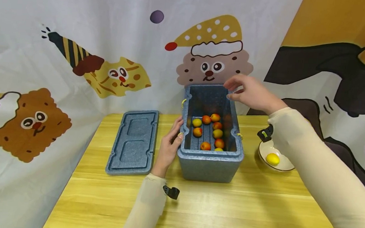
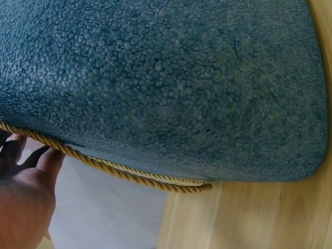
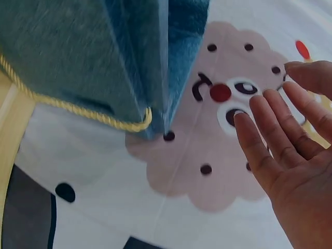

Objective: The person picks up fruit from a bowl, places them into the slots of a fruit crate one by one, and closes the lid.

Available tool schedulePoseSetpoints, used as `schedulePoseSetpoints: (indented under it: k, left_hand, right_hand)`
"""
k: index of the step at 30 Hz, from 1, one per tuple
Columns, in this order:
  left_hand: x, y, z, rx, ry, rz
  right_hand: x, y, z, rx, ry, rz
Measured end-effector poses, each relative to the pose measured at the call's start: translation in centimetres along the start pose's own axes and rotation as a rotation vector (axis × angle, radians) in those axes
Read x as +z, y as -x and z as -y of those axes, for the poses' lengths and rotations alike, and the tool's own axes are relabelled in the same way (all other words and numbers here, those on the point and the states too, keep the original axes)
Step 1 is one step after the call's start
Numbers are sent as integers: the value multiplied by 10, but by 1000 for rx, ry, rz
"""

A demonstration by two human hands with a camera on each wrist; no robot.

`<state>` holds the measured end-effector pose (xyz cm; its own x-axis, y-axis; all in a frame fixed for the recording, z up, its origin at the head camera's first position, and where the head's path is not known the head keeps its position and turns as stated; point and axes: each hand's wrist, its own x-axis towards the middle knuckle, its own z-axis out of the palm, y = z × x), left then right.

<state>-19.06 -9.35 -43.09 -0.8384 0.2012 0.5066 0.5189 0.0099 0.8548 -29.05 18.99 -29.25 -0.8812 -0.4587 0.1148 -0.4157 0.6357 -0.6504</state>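
Observation:
A blue-grey foam box [image 1: 209,169], uncovered, stands on the table with several small red-and-yellow fruits [image 1: 206,119] on its floor. My left hand [image 1: 169,146] rests along the box's left side. In the left wrist view its fingers [image 2: 51,162] lie at the box wall by the twisted yellow rope [image 2: 129,176]; their tips are partly hidden. Above the box's far right corner, my right hand [image 1: 250,93] is raised with nothing in it. The right wrist view has its fingers [image 3: 280,129] spread loosely, apart from the box.
Left of the box lies its flat blue-grey lid [image 1: 133,142]. On the right, partly under my right forearm, a white bowl [image 1: 264,149] holds a yellow lemon [image 1: 273,159]. A cloth with cartoon figures [image 1: 112,28] hangs behind the wooden table [image 1: 201,210].

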Motion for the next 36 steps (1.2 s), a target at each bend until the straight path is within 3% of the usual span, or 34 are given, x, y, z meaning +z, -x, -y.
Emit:
schedulePoseSetpoints:
  k: [8, 17, 24, 36]
  left_hand:
    - [1, 0, 0, 7, 2, 5]
    - [0, 0, -1, 5, 25, -5]
    - [-1, 0, 0, 14, 28, -1]
    - [-1, 0, 1, 21, 15, 1]
  right_hand:
    - [-19, 35, -13, 32, 3, -71]
    - [-27, 77, -45, 130, 68, -80]
    - [-15, 107, -66, 206, 86, -71]
    - [28, 157, -107, 198, 84, -68]
